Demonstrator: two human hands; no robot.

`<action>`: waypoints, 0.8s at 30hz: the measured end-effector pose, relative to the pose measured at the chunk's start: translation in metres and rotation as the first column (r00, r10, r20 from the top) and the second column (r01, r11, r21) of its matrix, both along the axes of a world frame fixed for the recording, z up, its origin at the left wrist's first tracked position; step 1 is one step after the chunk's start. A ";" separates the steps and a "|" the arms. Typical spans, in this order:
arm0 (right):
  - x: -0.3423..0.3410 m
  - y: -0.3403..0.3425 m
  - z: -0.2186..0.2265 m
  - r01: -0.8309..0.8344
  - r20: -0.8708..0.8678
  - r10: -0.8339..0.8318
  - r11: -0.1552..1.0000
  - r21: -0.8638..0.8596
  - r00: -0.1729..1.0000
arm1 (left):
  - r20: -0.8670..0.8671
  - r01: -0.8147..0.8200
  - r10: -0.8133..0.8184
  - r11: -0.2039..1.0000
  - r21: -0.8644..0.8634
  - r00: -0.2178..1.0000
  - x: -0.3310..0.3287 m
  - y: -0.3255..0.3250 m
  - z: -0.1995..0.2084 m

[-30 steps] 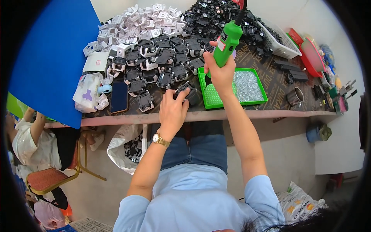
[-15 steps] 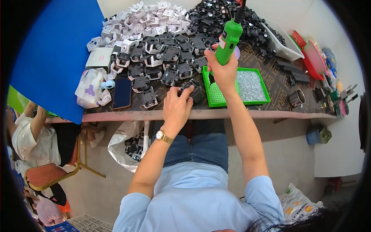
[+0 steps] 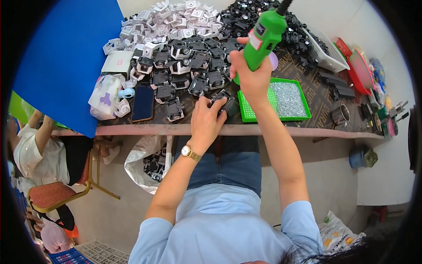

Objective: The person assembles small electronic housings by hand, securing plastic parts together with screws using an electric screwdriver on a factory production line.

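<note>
My left hand [image 3: 206,115], with a gold watch on the wrist, is closed on a small black plastic housing [image 3: 229,104] near the table's front edge. In my right hand [image 3: 254,81] is a green electric screwdriver [image 3: 265,37], its cord leaving the top. My fingers wrap round its body, and its lower end is mostly hidden behind the hand. The screwdriver is raised above the left end of a green tray [image 3: 303,99], which holds many small silvery screws [image 3: 288,99]. Left of my left hand lie rows of black-and-white assemblies [image 3: 174,108].
Behind the rows are piles of white parts [image 3: 176,22] and black parts [image 3: 241,20]. A phone [image 3: 143,103] and tissue pack [image 3: 105,97] lie left. At right are a white basket [image 3: 327,55], metal cup [image 3: 340,115] and red basin [image 3: 362,72]. Another person [image 3: 39,149] sits at left.
My right hand has lifted the screwdriver, which now looks larger and tilts more. My left hand still grips the black housing in nearly the same place. The whole view has shifted slightly.
</note>
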State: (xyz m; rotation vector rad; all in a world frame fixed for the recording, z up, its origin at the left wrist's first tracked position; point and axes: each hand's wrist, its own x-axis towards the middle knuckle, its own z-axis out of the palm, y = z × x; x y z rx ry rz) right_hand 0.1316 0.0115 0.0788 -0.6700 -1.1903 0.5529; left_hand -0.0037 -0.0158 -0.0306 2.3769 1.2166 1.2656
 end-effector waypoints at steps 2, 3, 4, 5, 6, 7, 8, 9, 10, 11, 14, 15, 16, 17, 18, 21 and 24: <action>0.000 0.003 -0.003 -0.016 -0.008 0.016 1.000 -0.021 1.000 | 0.000 0.007 -0.007 1.000 -0.009 1.000 0.001 -0.001 0.001; 0.001 0.004 -0.003 0.003 0.011 -0.003 1.000 -0.017 1.000 | -0.001 0.008 -0.008 1.000 0.000 1.000 0.002 0.000 0.002; 0.000 0.006 -0.003 0.017 0.030 -0.017 1.000 -0.012 0.999 | -0.004 0.004 -0.004 1.000 0.010 1.000 0.001 -0.001 0.002; -0.001 0.007 -0.004 0.014 0.030 -0.013 1.000 -0.013 0.999 | -0.004 0.001 -0.001 1.000 0.008 1.000 0.000 -0.001 0.002; -0.003 0.008 -0.005 -0.002 0.025 0.002 1.000 -0.031 1.000 | -0.008 -0.004 0.004 1.000 0.008 1.000 -0.001 -0.001 0.002; -0.003 0.009 -0.005 -0.014 0.021 0.015 0.999 -0.047 1.000 | -0.011 -0.006 0.006 1.000 0.010 1.000 -0.001 -0.001 0.002; -0.002 0.010 -0.005 -0.014 0.021 0.015 0.999 -0.047 1.000 | -0.011 -0.006 0.006 1.000 0.009 1.000 0.000 -0.001 0.002; 0.000 0.011 -0.004 -0.020 0.040 0.022 0.998 -0.062 0.999 | -0.010 -0.005 0.005 1.000 0.010 1.000 0.001 -0.001 0.003; -0.002 0.010 -0.003 -0.027 0.057 0.031 0.996 -0.081 0.998 | -0.011 -0.005 0.005 1.000 0.008 1.000 0.000 -0.002 0.003; -0.003 0.010 -0.002 -0.028 0.055 0.033 0.996 -0.084 0.998 | -0.014 -0.006 0.006 1.000 0.005 1.000 0.001 -0.003 0.003; -0.006 0.011 0.001 -0.025 0.088 0.034 0.995 -0.096 0.996 | -0.016 -0.020 0.020 1.000 0.010 1.000 0.002 -0.001 0.003; -0.005 0.013 -0.003 -0.024 0.089 0.032 0.995 -0.096 0.996 | 0.000 -0.012 0.012 1.000 0.013 1.000 0.002 0.000 0.002; -0.004 0.015 -0.007 -0.053 0.066 0.062 0.989 -0.138 0.996 | 0.015 -0.003 0.003 1.000 0.015 1.000 0.003 0.000 0.001; -0.002 0.016 -0.011 -0.082 0.042 0.091 0.981 -0.178 0.995 | 0.017 0.000 -0.001 1.000 0.015 1.000 0.004 0.000 0.000; 0.000 0.017 -0.015 -0.078 0.044 0.088 0.981 -0.179 0.995 | 0.029 0.001 -0.001 1.000 0.026 1.000 0.005 0.001 0.000; -0.009 0.014 -0.019 0.053 0.045 -0.047 0.989 -0.140 0.998 | 0.028 -0.001 0.000 0.999 0.034 1.000 0.004 0.001 -0.002; -0.009 0.018 -0.017 0.031 0.098 -0.012 0.982 -0.189 0.995 | 0.042 0.009 -0.010 0.999 0.043 0.999 0.001 0.004 -0.005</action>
